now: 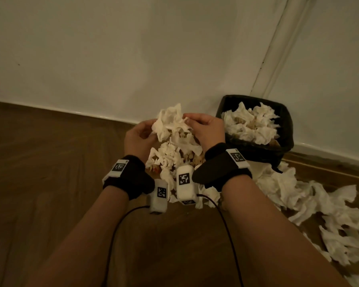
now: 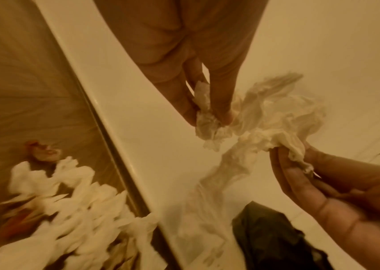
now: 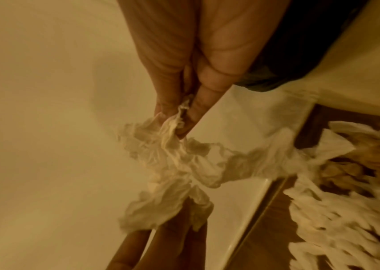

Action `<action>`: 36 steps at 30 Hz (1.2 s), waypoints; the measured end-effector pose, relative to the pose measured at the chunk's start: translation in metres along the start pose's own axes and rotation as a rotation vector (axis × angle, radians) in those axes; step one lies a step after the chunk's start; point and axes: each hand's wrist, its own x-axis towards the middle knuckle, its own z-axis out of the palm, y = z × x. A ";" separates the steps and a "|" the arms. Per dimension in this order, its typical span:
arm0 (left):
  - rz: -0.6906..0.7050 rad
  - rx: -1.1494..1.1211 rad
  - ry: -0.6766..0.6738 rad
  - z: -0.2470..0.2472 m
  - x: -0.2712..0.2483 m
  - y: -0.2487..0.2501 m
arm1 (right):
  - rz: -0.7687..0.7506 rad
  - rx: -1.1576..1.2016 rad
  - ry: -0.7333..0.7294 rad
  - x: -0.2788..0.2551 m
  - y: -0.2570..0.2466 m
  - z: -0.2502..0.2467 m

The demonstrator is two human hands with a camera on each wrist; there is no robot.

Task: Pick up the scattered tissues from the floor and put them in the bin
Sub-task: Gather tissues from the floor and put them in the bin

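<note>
While our left hand (image 1: 137, 136) and right hand (image 1: 206, 127) are pinching opposite edges of the crumpled tissue (image 1: 170, 122), we are judging it featherlight, limp, tear-prone.

**A dim corner with wooden floor**

A plain off-white wall (image 1: 112, 48) meets a brown wood-grain floor (image 1: 39, 172) along a pale skirting board (image 1: 95, 116). Right of the wall, a moulded door frame (image 1: 278, 48) rises. The light is warm and low.
</note>
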 end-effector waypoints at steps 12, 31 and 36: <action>0.255 -0.154 -0.042 0.048 0.009 0.091 | -0.177 0.198 0.100 0.007 -0.078 -0.037; 0.283 0.315 -0.118 0.142 -0.003 0.070 | 0.035 -0.286 0.643 0.005 -0.049 -0.171; 0.369 0.571 -0.387 0.169 -0.012 0.058 | 0.014 -0.832 0.518 0.005 -0.043 -0.168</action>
